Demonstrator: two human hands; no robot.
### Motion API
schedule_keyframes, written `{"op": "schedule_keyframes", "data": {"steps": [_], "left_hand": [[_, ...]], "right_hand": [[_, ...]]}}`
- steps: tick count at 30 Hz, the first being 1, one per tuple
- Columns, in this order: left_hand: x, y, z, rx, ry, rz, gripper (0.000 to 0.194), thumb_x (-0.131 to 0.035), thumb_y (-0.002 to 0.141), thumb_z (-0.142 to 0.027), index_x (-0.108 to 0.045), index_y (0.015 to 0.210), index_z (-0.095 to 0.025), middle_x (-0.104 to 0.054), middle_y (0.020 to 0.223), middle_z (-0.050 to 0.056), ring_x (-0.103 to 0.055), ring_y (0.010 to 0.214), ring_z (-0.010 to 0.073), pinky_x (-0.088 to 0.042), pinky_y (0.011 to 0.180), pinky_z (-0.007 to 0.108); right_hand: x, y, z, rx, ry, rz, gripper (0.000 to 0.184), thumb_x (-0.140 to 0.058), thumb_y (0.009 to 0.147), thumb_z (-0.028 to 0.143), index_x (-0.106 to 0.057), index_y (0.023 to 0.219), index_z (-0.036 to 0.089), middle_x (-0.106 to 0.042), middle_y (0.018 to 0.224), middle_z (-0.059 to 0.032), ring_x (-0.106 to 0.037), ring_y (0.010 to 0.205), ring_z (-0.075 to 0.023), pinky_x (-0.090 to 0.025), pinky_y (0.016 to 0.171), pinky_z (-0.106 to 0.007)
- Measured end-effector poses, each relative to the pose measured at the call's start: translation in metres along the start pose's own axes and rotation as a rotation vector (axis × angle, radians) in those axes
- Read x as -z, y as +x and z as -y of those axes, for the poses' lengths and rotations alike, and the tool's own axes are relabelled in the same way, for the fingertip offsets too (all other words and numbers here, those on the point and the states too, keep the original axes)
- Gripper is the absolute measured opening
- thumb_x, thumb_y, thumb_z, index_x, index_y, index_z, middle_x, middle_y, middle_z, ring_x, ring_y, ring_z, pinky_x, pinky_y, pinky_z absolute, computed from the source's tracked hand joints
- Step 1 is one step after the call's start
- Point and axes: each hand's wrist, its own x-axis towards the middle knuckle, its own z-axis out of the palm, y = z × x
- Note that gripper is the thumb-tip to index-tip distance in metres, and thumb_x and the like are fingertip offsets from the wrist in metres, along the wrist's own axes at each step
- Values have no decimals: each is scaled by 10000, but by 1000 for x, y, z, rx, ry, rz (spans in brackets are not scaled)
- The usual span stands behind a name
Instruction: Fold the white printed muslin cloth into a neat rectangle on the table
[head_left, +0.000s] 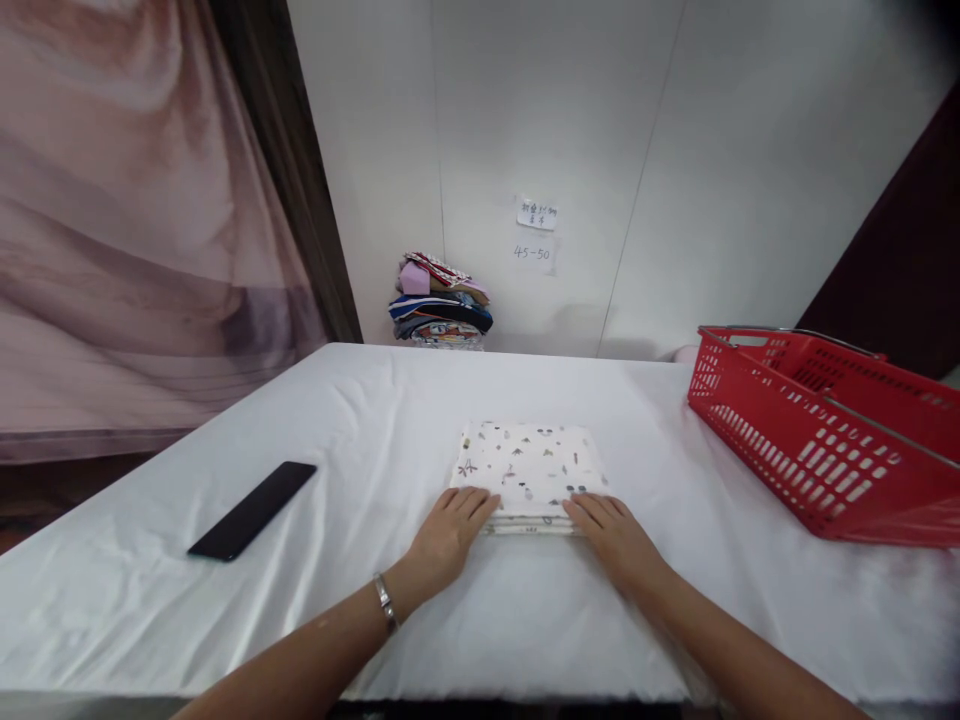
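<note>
A folded white cloth (529,460) with small scattered prints lies flat on the white-covered table. Its layered near edge faces me. My left hand (448,535) rests at the cloth's near left corner, fingers stretched out over the top; a silver bracelet (385,600) circles that wrist. At the near right corner, my right hand (613,540) lies in much the same way, its fingertips touching the fabric. Both hands appear to press from above rather than grip. The undersides of the fingers are hidden.
To the left, a black phone-like slab (253,510) lies on the tablecloth (360,440). A red plastic basket (825,440) stands at the right. Beyond the far edge is a pile of folded clothes (441,305) by the wall. A pink curtain (142,220) hangs at left.
</note>
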Motion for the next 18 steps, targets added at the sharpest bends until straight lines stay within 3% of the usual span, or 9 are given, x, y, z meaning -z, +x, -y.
{"op": "schedule_keyframes", "data": {"steps": [11, 18], "left_hand": [[2, 4, 5, -59, 12, 62, 697, -326, 740, 68, -321, 1372, -228, -528, 1231, 76, -468, 1114, 202, -384, 881, 357], [3, 1, 7, -70, 19, 42, 672, -307, 765, 63, -326, 1367, -234, -513, 1257, 72, -442, 1154, 204, -367, 915, 373]], "right_hand": [[-3, -4, -4, 3, 29, -112, 620, -374, 748, -23, -431, 1324, 199, -564, 1221, -95, -502, 1109, -206, -428, 923, -356], [2, -3, -3, -29, 4, -8, 650, -369, 733, -47, -397, 1339, 185, -530, 1255, -110, -467, 1131, -222, -403, 890, -381]]}}
